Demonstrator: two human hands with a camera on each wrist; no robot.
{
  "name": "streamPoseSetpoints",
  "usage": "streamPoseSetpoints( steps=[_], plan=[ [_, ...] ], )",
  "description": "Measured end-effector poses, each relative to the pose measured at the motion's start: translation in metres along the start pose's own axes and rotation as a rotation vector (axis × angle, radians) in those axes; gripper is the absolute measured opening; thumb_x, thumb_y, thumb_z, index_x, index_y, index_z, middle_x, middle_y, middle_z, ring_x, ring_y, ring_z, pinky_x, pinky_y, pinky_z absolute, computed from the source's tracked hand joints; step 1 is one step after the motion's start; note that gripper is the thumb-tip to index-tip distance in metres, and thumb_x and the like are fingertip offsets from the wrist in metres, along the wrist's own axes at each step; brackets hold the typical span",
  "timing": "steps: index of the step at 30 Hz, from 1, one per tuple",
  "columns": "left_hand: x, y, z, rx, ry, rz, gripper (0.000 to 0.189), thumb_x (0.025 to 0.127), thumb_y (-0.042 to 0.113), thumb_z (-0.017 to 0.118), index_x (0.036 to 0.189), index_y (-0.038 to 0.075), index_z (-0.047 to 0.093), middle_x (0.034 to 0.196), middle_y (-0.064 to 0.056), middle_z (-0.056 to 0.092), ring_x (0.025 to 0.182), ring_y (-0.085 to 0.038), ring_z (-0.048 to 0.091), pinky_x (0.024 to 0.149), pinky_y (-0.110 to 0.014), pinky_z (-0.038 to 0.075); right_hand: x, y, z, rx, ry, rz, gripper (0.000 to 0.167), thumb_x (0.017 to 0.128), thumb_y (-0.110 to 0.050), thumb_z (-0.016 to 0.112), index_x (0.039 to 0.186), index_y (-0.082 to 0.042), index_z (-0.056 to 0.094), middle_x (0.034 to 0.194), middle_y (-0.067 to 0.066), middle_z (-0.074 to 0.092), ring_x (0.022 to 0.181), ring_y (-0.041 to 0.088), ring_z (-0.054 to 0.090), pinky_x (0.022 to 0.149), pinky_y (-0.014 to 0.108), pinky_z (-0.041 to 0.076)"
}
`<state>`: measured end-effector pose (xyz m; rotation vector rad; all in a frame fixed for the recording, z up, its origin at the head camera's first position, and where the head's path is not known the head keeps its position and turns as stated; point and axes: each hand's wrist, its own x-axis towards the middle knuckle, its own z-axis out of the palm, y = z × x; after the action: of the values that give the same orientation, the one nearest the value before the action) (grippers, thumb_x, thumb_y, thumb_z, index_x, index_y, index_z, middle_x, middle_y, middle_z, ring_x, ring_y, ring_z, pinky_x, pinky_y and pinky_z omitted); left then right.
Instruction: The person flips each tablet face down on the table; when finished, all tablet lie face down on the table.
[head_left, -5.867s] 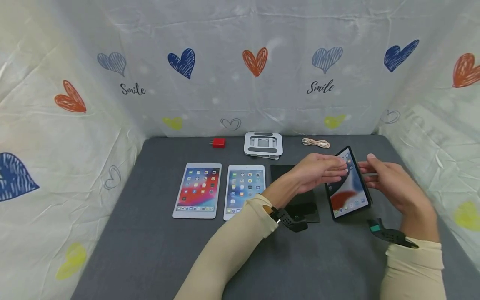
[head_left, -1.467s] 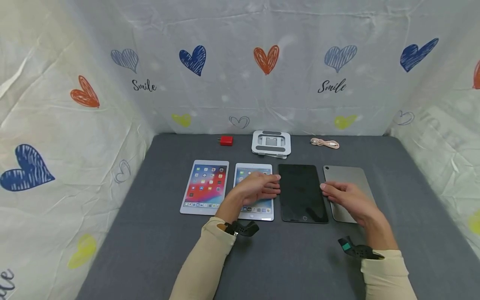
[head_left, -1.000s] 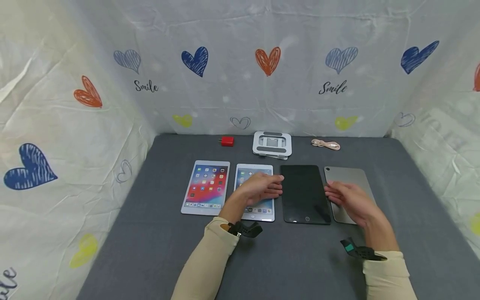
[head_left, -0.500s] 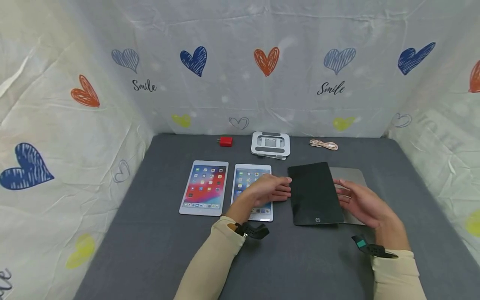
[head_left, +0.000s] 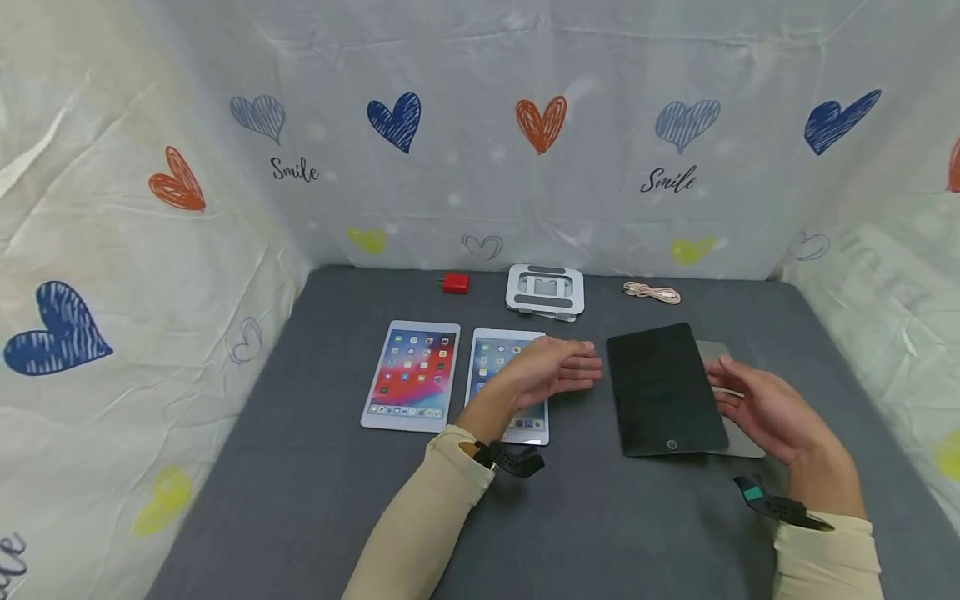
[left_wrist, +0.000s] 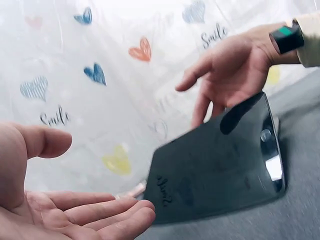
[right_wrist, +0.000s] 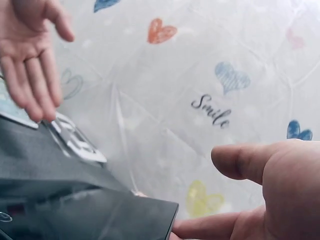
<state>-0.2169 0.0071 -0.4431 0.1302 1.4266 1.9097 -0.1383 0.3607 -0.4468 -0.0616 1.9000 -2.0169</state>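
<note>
A black tablet [head_left: 663, 392] with a dark screen stands tilted, right side raised, partly over a silver tablet [head_left: 747, 443] lying back side up. My right hand [head_left: 772, 412] is at its raised right edge, fingers [right_wrist: 210, 226] reaching behind the edge and thumb [right_wrist: 235, 162] apart from it. To the left, my left hand [head_left: 547, 371] is held with fingers extended and thumb spread, a gap between it and the black tablet in the head view. Under that hand lies a white tablet [head_left: 487, 354] with a lit screen, partly hidden by hand and wrist.
Another white tablet [head_left: 412, 375] with a lit red and blue screen lies at the left. Along the back of the grey table [head_left: 315, 500] are a red charger plug [head_left: 455, 283], a folded silver stand [head_left: 545, 290] and a bundled cable [head_left: 651, 292]. A heart-printed sheet [head_left: 450, 183] hangs behind.
The silver tablet, earlier upright with a lit screen, now lies back up. Since then the black tablet has tilted and moved right over it with my right hand; my left hand has come off its left edge.
</note>
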Motion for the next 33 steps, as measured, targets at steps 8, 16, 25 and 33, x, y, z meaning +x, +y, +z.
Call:
streamPoseSetpoints(
  steps=[8,16,25,33],
  plan=[
    [-0.01,0.03,0.022,-0.02,-0.068,0.056,0.04,0.113,0.016,0.059,0.147,-0.006,0.061,0.15,-0.024,0.067,0.14,-0.037,0.066,0.113,-0.041,0.06,0.001,-0.018,0.011,-0.054,-0.012,-0.028,0.051,0.121,-0.036,0.038,0.161,-0.004,0.044,0.144,-0.014,0.062,0.122,0.006,0.07,0.1,0.018,0.06],
    [-0.012,0.048,0.046,-0.017,-0.126,0.055,0.042,0.115,0.013,0.057,0.15,-0.009,0.058,0.156,-0.03,0.059,0.145,-0.041,0.061,0.118,-0.043,0.057,0.005,-0.036,0.033,-0.204,0.027,-0.001,0.077,0.12,-0.044,0.038,0.168,0.013,0.02,0.145,-0.011,0.055,0.121,0.002,0.068,0.101,0.012,0.056],
    [-0.011,0.055,0.061,0.012,-0.161,0.053,0.049,0.116,0.014,0.055,0.158,-0.01,0.049,0.16,-0.029,0.056,0.148,-0.041,0.058,0.123,-0.046,0.051,0.01,-0.048,0.055,-0.296,0.05,0.002,0.078,0.12,-0.047,0.037,0.168,0.012,0.022,0.161,0.021,0.041,0.119,-0.001,0.065,0.1,0.009,0.055],
    [-0.012,0.057,0.061,0.008,-0.116,0.056,0.048,0.115,0.014,0.056,0.158,-0.008,0.051,0.157,-0.027,0.059,0.148,-0.04,0.059,0.123,-0.046,0.052,0.014,-0.054,0.072,-0.294,0.031,-0.015,0.075,0.12,-0.045,0.037,0.168,0.011,0.025,0.166,0.028,0.035,0.121,0.005,0.067,0.101,0.01,0.055]
  ],
)
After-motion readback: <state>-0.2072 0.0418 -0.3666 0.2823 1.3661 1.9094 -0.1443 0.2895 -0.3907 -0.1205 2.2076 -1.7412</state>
